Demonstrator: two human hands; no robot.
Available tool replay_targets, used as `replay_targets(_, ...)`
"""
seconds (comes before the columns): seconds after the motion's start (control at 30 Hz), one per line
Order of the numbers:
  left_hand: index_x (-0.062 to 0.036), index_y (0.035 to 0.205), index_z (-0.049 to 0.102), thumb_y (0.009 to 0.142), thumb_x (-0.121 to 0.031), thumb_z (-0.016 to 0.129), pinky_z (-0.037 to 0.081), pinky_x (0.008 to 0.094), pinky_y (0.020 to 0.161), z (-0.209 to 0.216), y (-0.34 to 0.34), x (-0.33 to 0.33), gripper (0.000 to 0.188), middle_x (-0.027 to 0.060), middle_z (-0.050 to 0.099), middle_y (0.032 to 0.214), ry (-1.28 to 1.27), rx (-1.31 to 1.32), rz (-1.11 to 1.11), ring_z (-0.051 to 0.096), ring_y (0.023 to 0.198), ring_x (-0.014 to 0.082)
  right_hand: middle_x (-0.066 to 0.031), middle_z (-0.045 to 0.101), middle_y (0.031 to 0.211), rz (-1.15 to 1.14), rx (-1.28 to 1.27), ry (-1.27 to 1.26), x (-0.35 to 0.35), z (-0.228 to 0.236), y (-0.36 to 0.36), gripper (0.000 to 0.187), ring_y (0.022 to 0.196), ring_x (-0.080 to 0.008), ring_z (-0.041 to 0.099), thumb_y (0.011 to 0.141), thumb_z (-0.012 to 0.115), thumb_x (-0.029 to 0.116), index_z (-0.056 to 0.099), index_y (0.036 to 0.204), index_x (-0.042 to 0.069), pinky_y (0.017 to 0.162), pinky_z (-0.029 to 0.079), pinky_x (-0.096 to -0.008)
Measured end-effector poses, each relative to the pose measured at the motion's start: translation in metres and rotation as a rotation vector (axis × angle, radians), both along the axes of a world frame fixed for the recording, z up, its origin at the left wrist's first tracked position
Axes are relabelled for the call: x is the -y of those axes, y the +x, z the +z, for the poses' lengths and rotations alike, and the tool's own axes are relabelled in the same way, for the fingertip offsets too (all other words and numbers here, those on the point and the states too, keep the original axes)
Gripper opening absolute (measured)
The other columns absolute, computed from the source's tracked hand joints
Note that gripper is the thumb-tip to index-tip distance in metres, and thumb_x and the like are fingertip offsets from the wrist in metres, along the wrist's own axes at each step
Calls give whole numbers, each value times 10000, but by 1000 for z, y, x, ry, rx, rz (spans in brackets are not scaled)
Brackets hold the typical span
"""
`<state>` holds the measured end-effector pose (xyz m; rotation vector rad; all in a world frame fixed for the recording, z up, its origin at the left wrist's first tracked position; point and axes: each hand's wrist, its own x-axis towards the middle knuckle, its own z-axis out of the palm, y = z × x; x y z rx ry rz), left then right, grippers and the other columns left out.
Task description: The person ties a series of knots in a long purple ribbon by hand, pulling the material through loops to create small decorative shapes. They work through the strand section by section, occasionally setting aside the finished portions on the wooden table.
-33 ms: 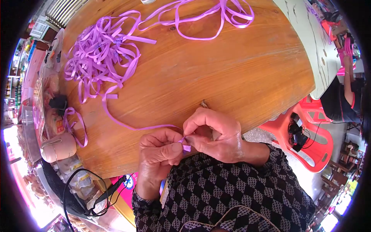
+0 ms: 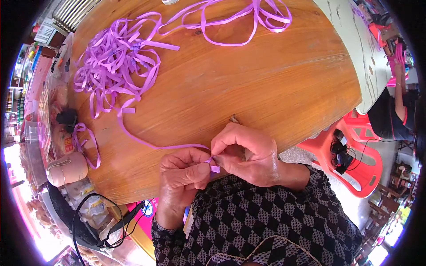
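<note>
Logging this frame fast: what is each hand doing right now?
Left hand: closed, pinching the purple ribbon end.
Right hand: closed, fingertips pinching the same ribbon end.

Round wooden table (image 2: 266, 88), warm orange-brown with visible grain. Tangled heap of purple ribbon (image 2: 115, 57) on its far left part. Longer looped purple ribbon strand (image 2: 248, 22) along the far edge. One single ribbon (image 2: 142, 137) trailing from the heap across the wood toward the near edge.
</note>
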<state>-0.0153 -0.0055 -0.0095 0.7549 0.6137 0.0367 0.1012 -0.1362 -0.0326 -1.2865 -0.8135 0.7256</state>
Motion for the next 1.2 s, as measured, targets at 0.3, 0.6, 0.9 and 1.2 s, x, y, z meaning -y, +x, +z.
replay_targets(0.3, 53, 811, 587, 765, -90, 651, 344, 203, 417, 2, 5, 11, 164, 58, 567, 635, 204, -72, 170, 430, 443, 82, -107, 608, 893, -45, 257, 87, 1, 3, 4, 112, 821, -198, 562, 794, 625, 11, 587, 898, -9, 702, 440, -301)
replay_targets(0.6, 43, 976, 578, 793, -28, 642, 376, 166, 496, 13, 7, 17, 207, 41, 606, 764, 438, 88, 105, 490, 566, 51, -142, 551, 978, 97, -348, 80, 4, 6, 6, 80, 875, -162, 543, 794, 607, -44, 551, 840, -13, 757, 444, -269)
replay_targets(0.9, 69, 1086, 480, 837, -160, 618, 375, 178, 473, 27, -1, 6, 364, 52, 577, 704, 686, 164, 257, 494, 505, 77, -120, 541, 903, 19, -394, 7, 10, 10, 13, 142, 764, -120, 507, 740, 588, -117, 508, 767, -3, 646, 415, -230)
replay_targets(1.2, 25, 961, 586, 741, -63, 642, 454, 307, 690, 33, 9, -9, 244, 117, 605, 846, 1897, 111, -58, 589, 778, 223, -102, 560, 836, -82, 80, 79, 5, 4, 6, 191, 687, -136, 509, 692, 590, -130, 510, 768, 26, 589, 404, -234)
